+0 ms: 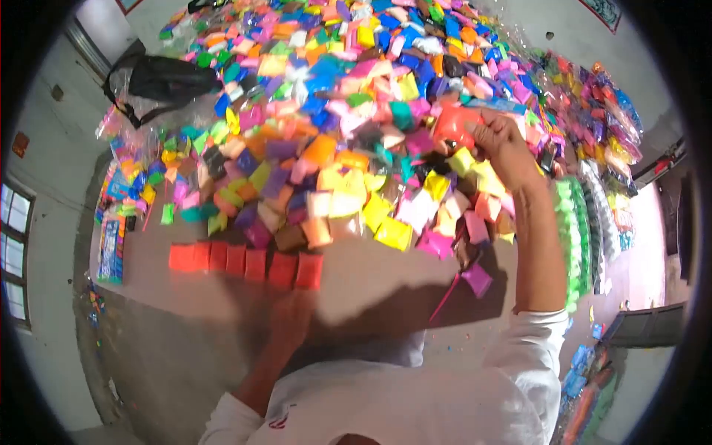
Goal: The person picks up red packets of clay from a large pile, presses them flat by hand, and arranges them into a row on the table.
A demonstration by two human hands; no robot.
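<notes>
My right hand (498,142) reaches over the far pile, its thumb and fingers closed on a red packet (455,124). Around it lies a big heap of small, soft-looking packets (345,185) in many colours. My left hand (291,315) is low at the table's near side, just below the right end of a row of red packets (236,261). Its fingers are smeared by motion, so I cannot tell whether they hold anything. The row's packets lie side by side on the brown table (371,289).
A black bag (167,80) rests at the heap's left edge. Green scalloped strips (572,237) hang along the table's right side. A printed pack (111,248) lies at the left edge. Near the front sit a purple packet (477,279) and a thin pink stick (443,298).
</notes>
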